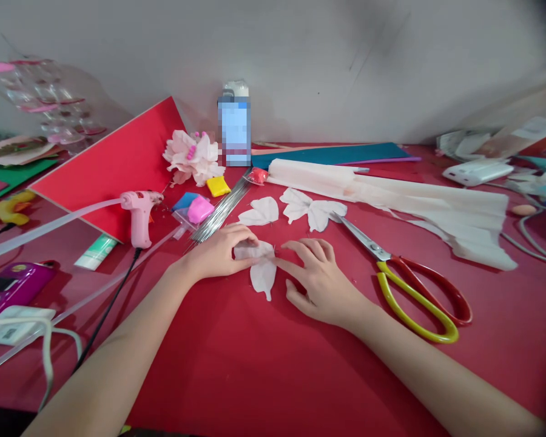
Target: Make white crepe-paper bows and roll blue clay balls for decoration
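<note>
My left hand [218, 252] and my right hand [318, 276] meet over pale pink crepe paper petals [261, 267] lying on the red table [255, 364]. The left fingers pinch the upper petal's edge. The right fingertips press on the same petals from the right side. More cut petals [312, 209] lie just beyond, with another loose petal [260, 212] to their left. Scissors [414, 291] with red and yellow handles rest to the right of my right hand.
A pink glue gun [139, 212] with a black cord stands at left, beside a bundle of thin wires [221, 212]. A long folded roll of pale crepe paper [391, 200], a finished paper flower [193, 155], clay packets [200, 209] and a red board [113, 164] sit further back.
</note>
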Available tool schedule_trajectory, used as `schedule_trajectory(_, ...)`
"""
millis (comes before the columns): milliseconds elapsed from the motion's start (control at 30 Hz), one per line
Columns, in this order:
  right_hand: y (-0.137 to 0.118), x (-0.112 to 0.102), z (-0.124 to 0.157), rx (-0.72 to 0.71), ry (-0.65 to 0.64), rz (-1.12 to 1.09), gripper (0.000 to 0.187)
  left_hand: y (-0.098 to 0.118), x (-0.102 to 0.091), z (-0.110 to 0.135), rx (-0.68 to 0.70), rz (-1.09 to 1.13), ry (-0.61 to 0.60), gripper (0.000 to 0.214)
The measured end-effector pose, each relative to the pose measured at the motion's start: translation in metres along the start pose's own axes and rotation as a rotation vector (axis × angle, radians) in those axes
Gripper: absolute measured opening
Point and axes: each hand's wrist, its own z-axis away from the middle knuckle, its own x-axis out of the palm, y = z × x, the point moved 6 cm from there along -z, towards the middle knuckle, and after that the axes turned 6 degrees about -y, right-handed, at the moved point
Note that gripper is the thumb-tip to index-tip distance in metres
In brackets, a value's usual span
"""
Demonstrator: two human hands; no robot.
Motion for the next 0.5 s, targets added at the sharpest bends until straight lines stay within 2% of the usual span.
schedule_trajectory(133, 0.000, -0.001, 0.001, -0.007, -0.006, -0.029, 0.042, 0.001, 0.000, 0.000, 0.020, -0.001, 0.008, 0.030)
schedule_trajectory(200, -0.002, 0.001, 0.000, -0.038, -0.045, -0.048, 0.050, 0.002, 0.000, 0.000, 0.031, -0.008, 0.013, 0.028)
schedule_trajectory(267, -0.005, 0.002, 0.001, -0.093, -0.068, -0.064, 0.049, 0.002, 0.000, 0.000, 0.028, -0.015, 0.012, 0.026)
schedule_trajectory(400, -0.007, -0.007, 0.003, -0.141, 0.052, -0.093, 0.032, 0.000, 0.001, 0.000, 0.017, -0.012, 0.003, 0.027)
schedule_trajectory(500, -0.008, -0.007, 0.002, -0.146, 0.042, -0.105, 0.043, 0.001, 0.001, 0.000, 0.025, -0.014, 0.006, 0.027)
